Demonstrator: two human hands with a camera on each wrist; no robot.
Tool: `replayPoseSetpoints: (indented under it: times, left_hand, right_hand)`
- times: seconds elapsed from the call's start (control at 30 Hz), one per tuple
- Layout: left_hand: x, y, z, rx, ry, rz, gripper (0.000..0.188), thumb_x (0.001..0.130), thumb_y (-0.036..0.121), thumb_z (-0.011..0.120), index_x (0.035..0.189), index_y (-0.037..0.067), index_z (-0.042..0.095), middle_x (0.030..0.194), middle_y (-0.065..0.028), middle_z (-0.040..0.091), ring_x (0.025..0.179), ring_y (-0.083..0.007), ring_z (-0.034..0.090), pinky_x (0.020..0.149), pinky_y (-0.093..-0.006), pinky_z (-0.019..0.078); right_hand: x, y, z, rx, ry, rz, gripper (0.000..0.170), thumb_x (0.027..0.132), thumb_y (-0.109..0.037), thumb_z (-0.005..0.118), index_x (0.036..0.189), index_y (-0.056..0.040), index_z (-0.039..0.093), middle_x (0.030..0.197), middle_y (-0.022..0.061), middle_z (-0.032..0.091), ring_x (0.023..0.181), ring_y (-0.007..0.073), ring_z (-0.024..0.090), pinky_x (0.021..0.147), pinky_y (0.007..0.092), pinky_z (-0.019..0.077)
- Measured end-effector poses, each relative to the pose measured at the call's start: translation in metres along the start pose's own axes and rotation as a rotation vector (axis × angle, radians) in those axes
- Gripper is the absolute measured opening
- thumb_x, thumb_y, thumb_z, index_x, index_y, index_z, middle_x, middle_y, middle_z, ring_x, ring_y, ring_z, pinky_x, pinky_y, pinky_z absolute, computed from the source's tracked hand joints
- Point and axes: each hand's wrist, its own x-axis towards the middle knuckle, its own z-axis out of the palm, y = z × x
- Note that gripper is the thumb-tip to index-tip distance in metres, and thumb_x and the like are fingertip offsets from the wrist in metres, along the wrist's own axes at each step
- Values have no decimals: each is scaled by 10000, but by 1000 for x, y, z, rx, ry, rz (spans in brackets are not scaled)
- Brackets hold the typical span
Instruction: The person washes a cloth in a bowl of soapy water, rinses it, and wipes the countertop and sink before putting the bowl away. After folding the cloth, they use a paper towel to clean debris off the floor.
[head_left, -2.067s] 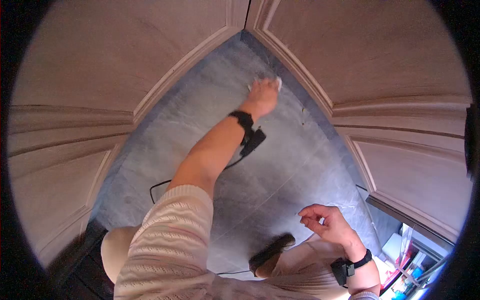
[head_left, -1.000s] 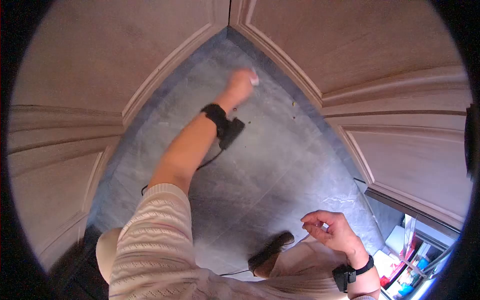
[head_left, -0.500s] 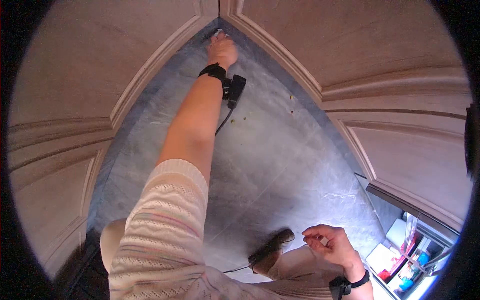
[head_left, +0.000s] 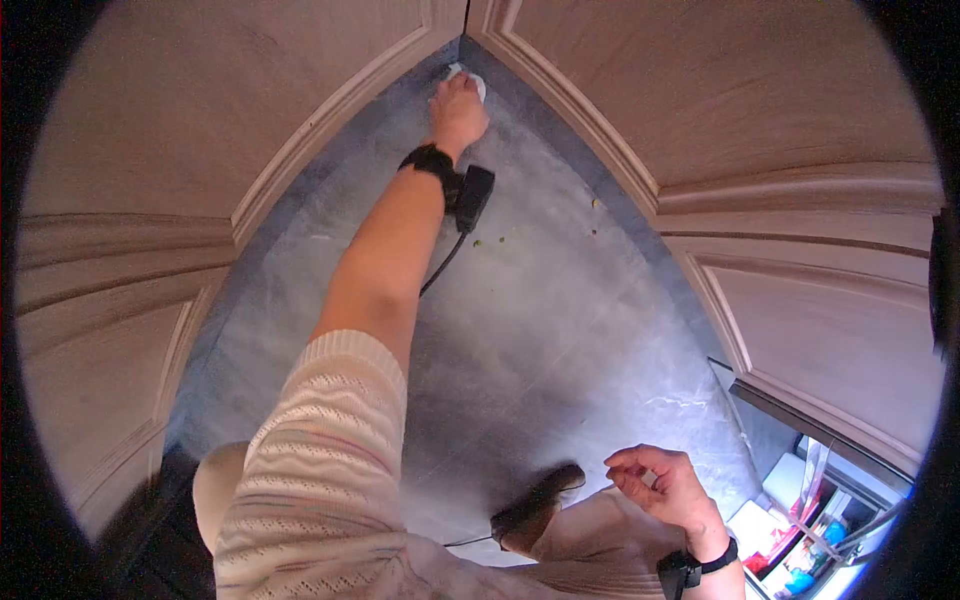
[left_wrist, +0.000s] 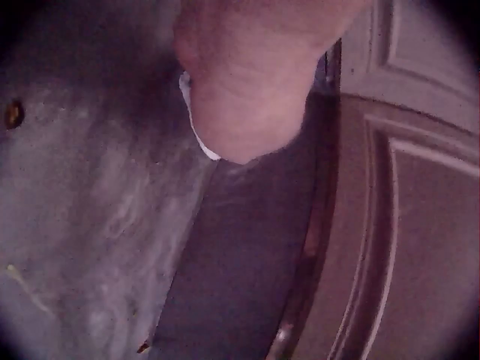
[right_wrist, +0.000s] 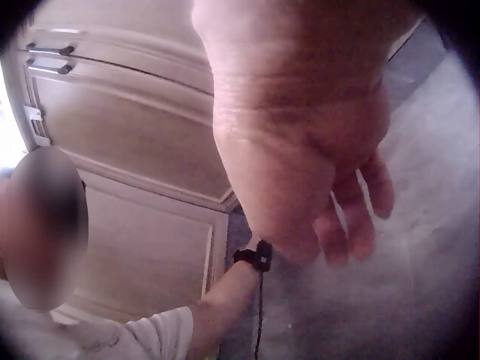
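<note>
My left hand (head_left: 459, 108) reaches far forward to the floor corner and holds a white tissue (head_left: 481, 88) against the grey floor (head_left: 540, 330). In the left wrist view only a thin white edge of the tissue (left_wrist: 196, 131) shows; the fingers are hidden behind the hand (left_wrist: 247, 97) there. Small bits of debris (head_left: 477, 243) lie on the floor behind the left hand, with a few more crumbs (head_left: 595, 203) by the right baseboard. My right hand (head_left: 663, 487) hangs over the right knee, fingers loosely bent and holding nothing.
Panelled cabinet doors (head_left: 720, 110) rise on both sides and meet at the corner over a dark baseboard (head_left: 610, 185). A shoe (head_left: 540, 505) stands on the floor near me. At lower right is an opened compartment (head_left: 810, 530) with colourful items. A cable trails from the left wrist camera (head_left: 474, 198).
My left hand has moved with the tissue from mid-floor near the right baseboard, leftward, then forward into the corner. Debris that the arm covered now shows. The right hand stays in about the same place.
</note>
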Motion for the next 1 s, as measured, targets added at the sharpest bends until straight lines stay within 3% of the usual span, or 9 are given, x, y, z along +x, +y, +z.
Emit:
replayPoseSetpoints:
  times: [0.17,0.4,0.47,0.57,0.6,0.67,0.73,0.87,1.0]
  left_hand:
    - [17,25,-24,73,-262,-92,338,757,123,490,1078,46,562,1266,-90,400,1129,-307,376,945,-434,322]
    - [-17,38,-11,174,-245,127,310,747,106,488,1038,81,589,1182,-104,458,1098,-317,409,933,-437,342]
    - [-35,49,-11,50,-426,266,306,739,69,489,1021,114,597,1134,-120,484,1043,-304,461,886,-402,395]
    - [-47,50,-23,-191,-559,221,326,741,31,484,1031,136,589,1118,-129,493,1031,-288,484,854,-365,426]
    - [-45,46,-28,-195,-561,218,326,741,31,484,1031,136,589,1118,-129,493,1031,-288,484,854,-365,426]
    - [-27,25,-31,-174,-163,28,325,744,34,499,1057,96,564,1138,-124,491,1052,-278,482,861,-330,426]
    - [-1,-5,-15,-66,10,86,346,764,73,503,1108,56,529,1212,-113,450,1128,-288,423,905,-375,390]
    - [13,10,-27,145,-243,-40,374,794,98,445,1160,40,498,1310,-94,354,1186,-301,324,951,-486,284]
    - [10,19,-36,207,-304,10,362,804,98,418,1151,42,505,1275,-84,395,1144,-292,367,942,-475,298]
  right_hand:
    - [-9,4,0,31,17,38,161,773,-87,610,932,-78,632,855,76,636,709,161,611,587,260,485]
    - [1,1,-4,-24,21,-90,177,777,-93,602,952,-80,620,872,79,635,725,193,620,577,269,488]
    - [3,-6,-8,-69,-5,-70,182,779,-106,604,959,-82,615,880,83,633,727,190,621,583,271,488]
    - [4,-5,-6,-80,7,-82,181,781,-117,608,959,-85,617,883,83,631,719,187,618,584,272,486]
    - [2,-5,-3,-82,4,-78,181,781,-117,608,959,-85,617,883,83,631,719,187,618,584,272,486]
    - [-3,-4,2,-57,9,-53,168,771,-69,632,938,-52,619,804,55,631,666,122,579,599,244,467]
    - [-6,2,6,-42,-9,-44,175,776,-80,617,951,-67,617,843,69,631,691,153,598,593,258,480]
    - [-11,1,3,-36,20,-34,190,779,-78,598,969,-80,614,878,77,632,716,175,618,583,270,495]
    - [-9,8,3,-52,19,-71,198,774,-77,600,971,-82,612,876,72,632,714,169,619,572,267,496]
